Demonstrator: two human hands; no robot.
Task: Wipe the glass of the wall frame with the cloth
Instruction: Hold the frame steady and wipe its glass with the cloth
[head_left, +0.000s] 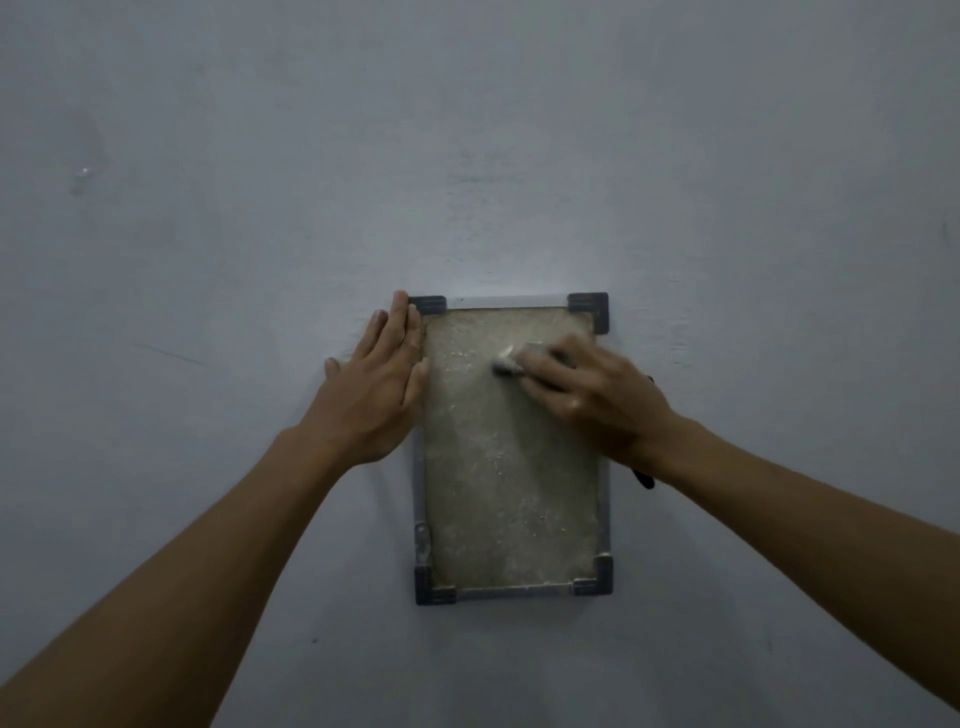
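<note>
A small upright wall frame (589, 586) with a silver rim and dark corner pieces hangs on the wall. Its glass (511, 499) looks dusty and speckled. My left hand (376, 387) lies flat with fingers together against the frame's upper left edge and the wall. My right hand (597, 397) presses a small grey-white cloth (511, 361) on the upper part of the glass; only the cloth's left end shows past my fingers. My right hand hides the frame's upper right edge.
A plain grey-blue wall (467, 156) fills the view around the frame. A small dark strap end (644, 477) shows under my right wrist. A faint mark (83, 174) sits on the wall at upper left.
</note>
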